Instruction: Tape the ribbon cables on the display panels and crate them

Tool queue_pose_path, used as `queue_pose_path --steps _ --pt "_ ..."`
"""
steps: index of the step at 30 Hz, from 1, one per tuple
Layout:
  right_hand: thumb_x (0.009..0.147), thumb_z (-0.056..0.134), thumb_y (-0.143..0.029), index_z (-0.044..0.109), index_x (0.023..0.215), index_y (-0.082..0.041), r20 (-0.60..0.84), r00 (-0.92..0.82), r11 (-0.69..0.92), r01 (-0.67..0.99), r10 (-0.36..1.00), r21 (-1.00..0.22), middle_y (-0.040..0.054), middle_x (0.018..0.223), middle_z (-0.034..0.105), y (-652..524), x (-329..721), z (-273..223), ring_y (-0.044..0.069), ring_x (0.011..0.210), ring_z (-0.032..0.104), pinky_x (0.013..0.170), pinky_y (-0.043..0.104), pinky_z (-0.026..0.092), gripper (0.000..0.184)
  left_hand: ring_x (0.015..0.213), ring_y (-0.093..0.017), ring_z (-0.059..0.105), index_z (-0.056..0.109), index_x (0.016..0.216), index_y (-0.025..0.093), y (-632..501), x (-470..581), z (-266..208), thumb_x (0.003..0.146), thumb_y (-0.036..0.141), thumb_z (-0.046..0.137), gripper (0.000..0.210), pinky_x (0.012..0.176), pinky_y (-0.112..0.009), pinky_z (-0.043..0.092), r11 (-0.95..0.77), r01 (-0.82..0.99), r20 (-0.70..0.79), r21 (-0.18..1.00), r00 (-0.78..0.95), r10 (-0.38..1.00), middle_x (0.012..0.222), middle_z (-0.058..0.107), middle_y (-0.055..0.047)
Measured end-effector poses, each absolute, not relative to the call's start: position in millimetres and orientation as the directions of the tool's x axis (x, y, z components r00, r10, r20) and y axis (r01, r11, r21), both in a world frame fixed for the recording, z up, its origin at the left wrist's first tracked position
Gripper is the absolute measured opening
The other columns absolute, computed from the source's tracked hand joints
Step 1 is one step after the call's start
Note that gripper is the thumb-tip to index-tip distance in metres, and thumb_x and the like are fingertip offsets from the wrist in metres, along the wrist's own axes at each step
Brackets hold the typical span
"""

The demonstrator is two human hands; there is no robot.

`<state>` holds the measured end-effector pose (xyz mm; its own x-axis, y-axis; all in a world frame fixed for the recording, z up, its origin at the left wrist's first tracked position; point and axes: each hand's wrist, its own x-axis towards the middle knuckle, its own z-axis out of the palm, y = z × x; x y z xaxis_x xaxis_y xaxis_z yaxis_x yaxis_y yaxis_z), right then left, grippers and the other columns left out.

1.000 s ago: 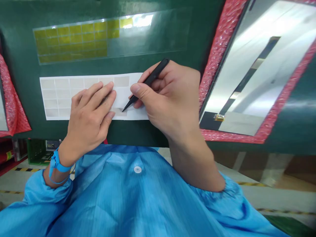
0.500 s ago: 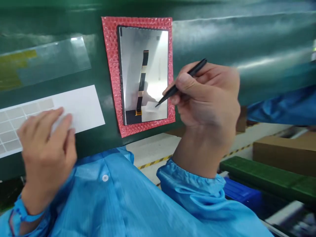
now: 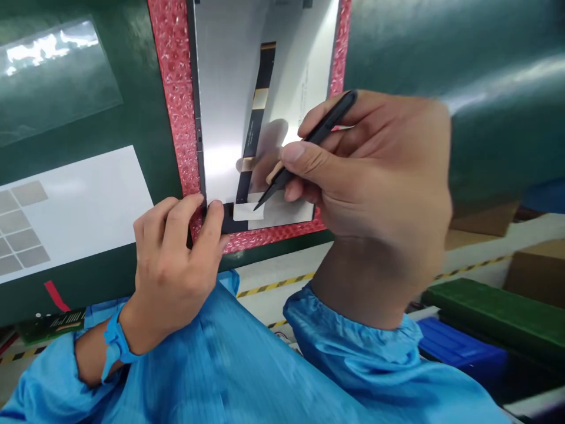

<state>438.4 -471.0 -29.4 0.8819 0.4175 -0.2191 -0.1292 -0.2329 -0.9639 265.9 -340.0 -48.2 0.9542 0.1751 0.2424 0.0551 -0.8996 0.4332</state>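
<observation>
A silver-backed display panel [image 3: 225, 135] lies on pink bubble wrap [image 3: 173, 94], with a dark flex cable [image 3: 255, 126] running down it. Pinched in my right hand [image 3: 366, 171] are slim black tweezers [image 3: 309, 144], their point slanting down to the left. That point meets a small white label [image 3: 248, 211] across the cable's lower end, covering the connector area. My left hand [image 3: 176, 253] rests its fingertips at the panel's lower left corner, fingers apart and bent a little. The thumb tip lies close to the label.
A white sheet with grey label squares [image 3: 97, 194] lies to the left, below a clear plastic sheet [image 3: 57, 76]. A red strip [image 3: 56, 296] is near the green table's [image 3: 441, 135] front edge. Cardboard boxes [image 3: 538, 274] and a blue bin [image 3: 459, 341] stand at the lower right.
My left hand has moved right from the label sheet to the panel's corner. The tweezers tip has shifted down the panel, and the white label now covers the orange connector. The view is closer.
</observation>
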Motion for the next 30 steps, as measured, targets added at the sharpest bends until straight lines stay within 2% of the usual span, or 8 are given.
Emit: queue_pose_path --steps 5,8,13,19,23,30 --pt "0.069 0.103 -0.049 0.07 0.075 -0.029 -0.248 0.866 -0.297 -0.122 0.434 -0.947 0.007 0.074 0.074 -463.7 442.7 -21.3 0.025 0.056 0.067 0.038 0.041 0.047 0.039 0.122 -0.041 0.064 0.07 0.133 0.009 -339.0 265.9 -44.2 0.094 0.016 0.075 0.04 0.099 -0.059 0.055 -0.896 0.038 0.232 0.442 0.96 0.155 0.131 0.069 -0.025" --pt "0.064 0.104 -0.054 0.074 0.076 -0.03 -0.248 0.866 -0.305 -0.118 0.434 -0.945 0.0067 0.075 0.072 -463.6 443.5 -22.4 0.024 0.053 0.064 0.037 0.043 0.047 0.041 0.123 -0.04 0.065 0.069 0.134 0.01 -338.8 266.2 -43.2 0.094 0.016 0.075 0.041 0.1 -0.059 0.057 -0.894 0.037 0.226 0.447 0.962 0.153 0.131 0.07 -0.024" --pt "0.067 0.102 -0.054 0.072 0.073 -0.032 -0.26 0.872 -0.346 -0.113 0.415 -0.931 0.0078 0.077 0.073 -462.7 440.8 -21.9 0.022 0.052 0.061 0.037 0.041 0.046 0.038 0.124 -0.04 0.065 0.069 0.133 0.011 -337.6 266.4 -41.7 0.096 0.017 0.073 0.038 0.098 -0.06 0.059 -0.89 0.04 0.206 0.455 0.967 0.149 0.131 0.07 -0.024" --pt "0.064 0.104 -0.054 0.071 0.071 -0.033 -0.27 0.87 -0.36 -0.116 0.413 -0.926 0.0052 0.074 0.072 -463.1 442.5 -21.2 0.025 0.053 0.063 0.037 0.044 0.046 0.04 0.126 -0.038 0.065 0.068 0.134 0.02 -337.2 267.2 -40.7 0.097 0.019 0.073 0.037 0.1 -0.059 0.06 -0.895 0.05 0.202 0.444 0.967 0.155 0.132 0.07 -0.02" --pt "0.068 0.102 -0.052 0.07 0.072 -0.034 -0.266 0.864 -0.364 -0.105 0.428 -0.925 0.006 0.075 0.072 -464.9 443.6 -22.4 0.024 0.054 0.064 0.039 0.043 0.047 0.037 0.124 -0.041 0.066 0.068 0.134 0.013 -337.4 267.5 -40.4 0.096 0.018 0.074 0.039 0.099 -0.062 0.06 -0.891 0.033 0.215 0.453 0.966 0.146 0.13 0.07 -0.024" --pt "0.068 0.101 -0.052 0.069 0.067 -0.034 -0.286 0.87 -0.385 -0.123 0.402 -0.915 0.0051 0.073 0.072 -460.7 441.4 -20.1 0.023 0.05 0.059 0.039 0.043 0.043 0.037 0.129 -0.041 0.066 0.065 0.138 0.023 -337.1 266.5 -38.5 0.1 0.022 0.069 0.038 0.101 -0.064 0.059 -0.885 0.059 0.172 0.461 0.973 0.154 0.136 0.068 -0.02"
